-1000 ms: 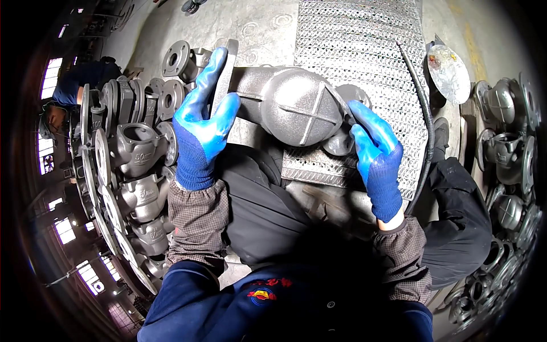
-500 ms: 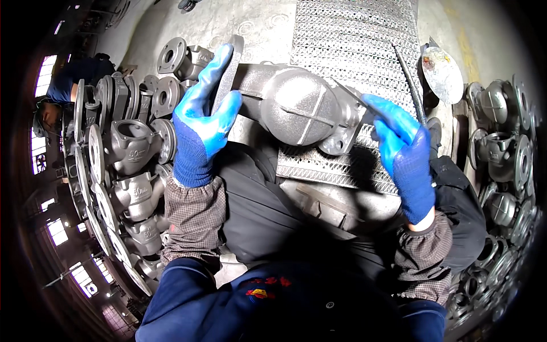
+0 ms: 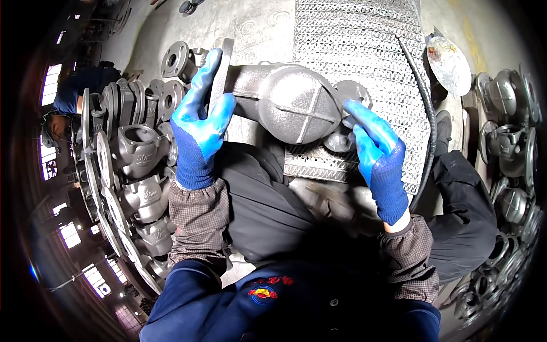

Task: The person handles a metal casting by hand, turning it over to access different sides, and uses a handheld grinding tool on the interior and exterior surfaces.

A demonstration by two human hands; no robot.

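Observation:
A grey cast-metal valve body with a round bulging belly and raised ribs lies across in front of me, above the metal grating. My left hand, in a blue coated glove, grips the flange at its left end, with fingers along the outer face and thumb below. My right hand, gloved alike, holds the right end, its fingertips against the edge near the lugs. Part of that end is hidden behind the fingers.
Similar valve bodies are stacked at my left, and more castings stand at the right. A black hose runs along the right of the metal grating. Beyond it is a pale oval piece. Another person is at far left.
The valve body has turned about its length, so its crossed ribs now face up more. My right hand has moved left and slightly down along its right end. My left hand keeps the flange.

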